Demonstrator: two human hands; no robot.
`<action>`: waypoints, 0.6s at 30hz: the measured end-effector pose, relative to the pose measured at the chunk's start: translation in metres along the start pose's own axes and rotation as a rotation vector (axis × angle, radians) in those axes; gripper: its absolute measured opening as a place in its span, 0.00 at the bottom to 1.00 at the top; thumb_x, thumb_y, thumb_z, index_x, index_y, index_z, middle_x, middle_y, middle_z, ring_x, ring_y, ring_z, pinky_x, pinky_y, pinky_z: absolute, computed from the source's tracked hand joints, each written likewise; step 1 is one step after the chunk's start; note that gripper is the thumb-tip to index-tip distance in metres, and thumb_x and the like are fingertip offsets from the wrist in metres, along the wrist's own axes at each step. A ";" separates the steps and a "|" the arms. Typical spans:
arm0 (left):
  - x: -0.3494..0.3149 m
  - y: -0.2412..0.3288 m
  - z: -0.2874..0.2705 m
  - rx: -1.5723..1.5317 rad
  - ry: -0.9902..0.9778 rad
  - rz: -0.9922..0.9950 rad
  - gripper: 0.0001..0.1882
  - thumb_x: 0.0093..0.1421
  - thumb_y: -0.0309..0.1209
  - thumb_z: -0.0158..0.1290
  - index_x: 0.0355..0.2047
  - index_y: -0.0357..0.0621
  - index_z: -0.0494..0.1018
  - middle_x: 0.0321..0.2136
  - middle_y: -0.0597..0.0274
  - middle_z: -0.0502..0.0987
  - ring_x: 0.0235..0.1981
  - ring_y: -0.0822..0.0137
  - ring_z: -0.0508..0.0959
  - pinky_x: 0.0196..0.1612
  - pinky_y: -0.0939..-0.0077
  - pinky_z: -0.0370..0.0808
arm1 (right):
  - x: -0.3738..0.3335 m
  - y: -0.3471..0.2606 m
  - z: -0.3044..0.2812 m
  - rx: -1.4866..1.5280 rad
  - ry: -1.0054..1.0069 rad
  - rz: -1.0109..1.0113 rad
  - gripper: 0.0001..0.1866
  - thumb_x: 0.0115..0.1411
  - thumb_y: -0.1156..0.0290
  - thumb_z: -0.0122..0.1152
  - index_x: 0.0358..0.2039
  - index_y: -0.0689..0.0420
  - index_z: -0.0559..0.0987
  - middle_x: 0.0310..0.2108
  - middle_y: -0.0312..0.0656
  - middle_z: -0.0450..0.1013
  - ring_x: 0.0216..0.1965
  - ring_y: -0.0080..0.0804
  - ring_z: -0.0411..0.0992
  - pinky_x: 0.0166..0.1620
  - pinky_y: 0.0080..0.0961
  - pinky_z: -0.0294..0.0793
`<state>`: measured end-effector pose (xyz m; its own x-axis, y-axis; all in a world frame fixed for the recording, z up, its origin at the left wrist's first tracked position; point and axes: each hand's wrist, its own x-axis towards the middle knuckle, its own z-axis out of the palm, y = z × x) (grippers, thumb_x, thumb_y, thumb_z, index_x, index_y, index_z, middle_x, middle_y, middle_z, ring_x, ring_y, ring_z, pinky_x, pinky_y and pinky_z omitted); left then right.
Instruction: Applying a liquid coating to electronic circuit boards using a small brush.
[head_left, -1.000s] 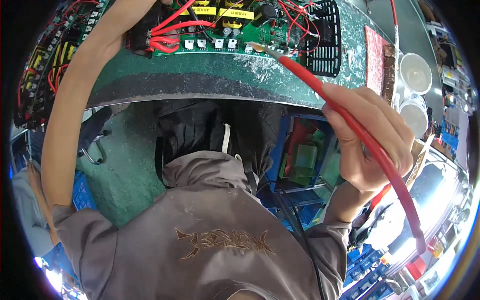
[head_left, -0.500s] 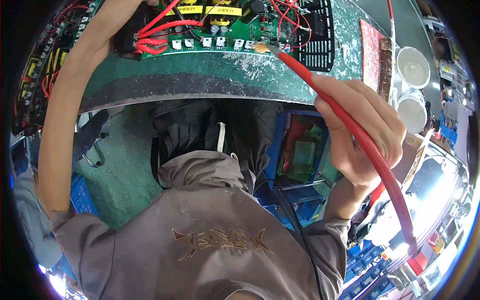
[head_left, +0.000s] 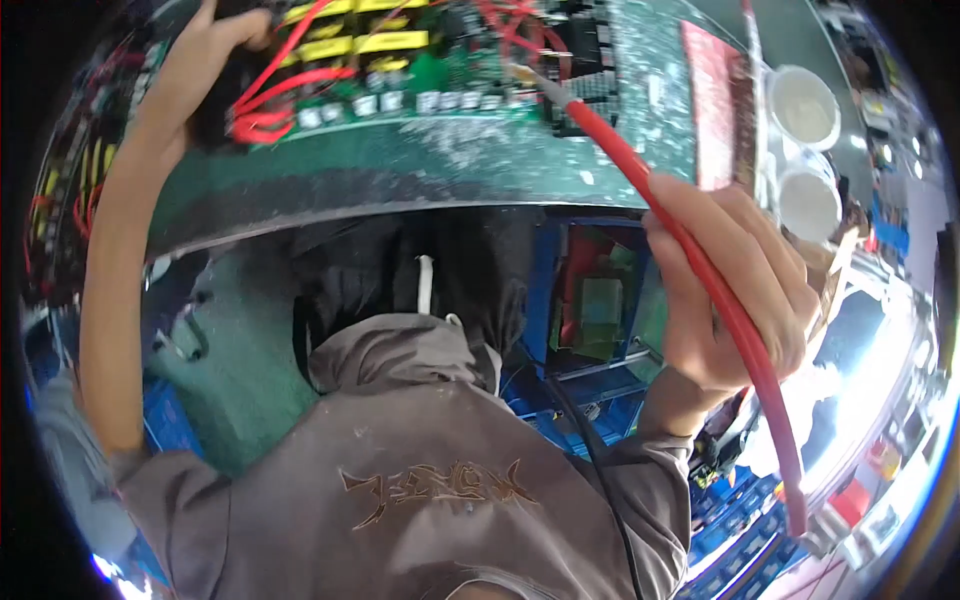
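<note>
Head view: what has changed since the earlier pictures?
Relative to the circuit board, the red-handled brush moved rightward, its tip now nearer the black slotted plate. The camera view shifted too. Nothing was visibly taken or released: the right hand still holds the brush; the left hand stays at the board's left end.

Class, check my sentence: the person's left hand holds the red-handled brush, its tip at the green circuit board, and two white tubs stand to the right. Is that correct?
The side is wrong: the head view shows the right hand holding the red-handled brush, its tip at the green circuit board, with two white tubs standing to the right.
</note>
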<state>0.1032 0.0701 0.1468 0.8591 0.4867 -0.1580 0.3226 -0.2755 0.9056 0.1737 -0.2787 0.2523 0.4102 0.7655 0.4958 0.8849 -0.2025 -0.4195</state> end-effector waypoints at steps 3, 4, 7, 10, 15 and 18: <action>0.000 -0.011 0.002 -0.146 0.025 0.045 0.28 0.57 0.28 0.48 0.59 0.42 0.63 0.46 0.69 0.71 0.38 0.78 0.69 0.46 0.84 0.64 | -0.038 0.010 -0.027 0.102 0.394 0.156 0.13 0.54 0.74 0.59 0.35 0.71 0.76 0.20 0.47 0.74 0.19 0.32 0.71 0.25 0.23 0.70; 0.012 -0.043 -0.004 -0.214 0.014 0.076 0.28 0.57 0.26 0.47 0.60 0.41 0.62 0.49 0.69 0.71 0.40 0.78 0.68 0.47 0.85 0.63 | -0.054 0.008 -0.037 0.101 0.629 0.273 0.12 0.55 0.74 0.59 0.37 0.71 0.76 0.21 0.46 0.74 0.21 0.30 0.72 0.26 0.22 0.72; 0.005 -0.043 -0.010 -0.372 -0.031 0.093 0.29 0.56 0.24 0.43 0.61 0.36 0.60 0.59 0.57 0.64 0.60 0.67 0.63 0.62 0.78 0.55 | -0.096 0.056 -0.086 -0.174 0.973 0.504 0.12 0.62 0.72 0.53 0.39 0.70 0.75 0.21 0.46 0.73 0.20 0.28 0.70 0.26 0.20 0.69; -0.004 -0.028 0.000 -0.409 -0.025 0.080 0.29 0.56 0.23 0.41 0.61 0.36 0.59 0.60 0.55 0.63 0.63 0.64 0.60 0.65 0.73 0.51 | -0.126 0.102 -0.114 -0.183 1.079 0.736 0.13 0.63 0.71 0.55 0.36 0.71 0.78 0.23 0.46 0.76 0.22 0.27 0.74 0.28 0.21 0.75; -0.003 -0.020 -0.003 -0.310 0.037 0.036 0.29 0.55 0.24 0.41 0.60 0.38 0.61 0.58 0.56 0.65 0.61 0.65 0.62 0.62 0.76 0.55 | -0.130 0.160 -0.106 -0.205 0.958 0.788 0.13 0.62 0.71 0.56 0.34 0.72 0.79 0.24 0.46 0.78 0.24 0.28 0.76 0.30 0.21 0.77; -0.001 -0.016 0.008 -0.258 0.037 0.037 0.29 0.55 0.24 0.40 0.60 0.37 0.61 0.58 0.56 0.65 0.61 0.66 0.62 0.62 0.76 0.55 | -0.139 0.169 -0.110 -0.432 0.791 0.858 0.11 0.61 0.71 0.57 0.35 0.69 0.80 0.24 0.45 0.78 0.24 0.27 0.76 0.29 0.20 0.75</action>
<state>0.1002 0.0670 0.1297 0.8519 0.5115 -0.1126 0.1751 -0.0757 0.9816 0.2908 -0.4866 0.1965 0.7792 -0.2609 0.5699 0.2037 -0.7545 -0.6239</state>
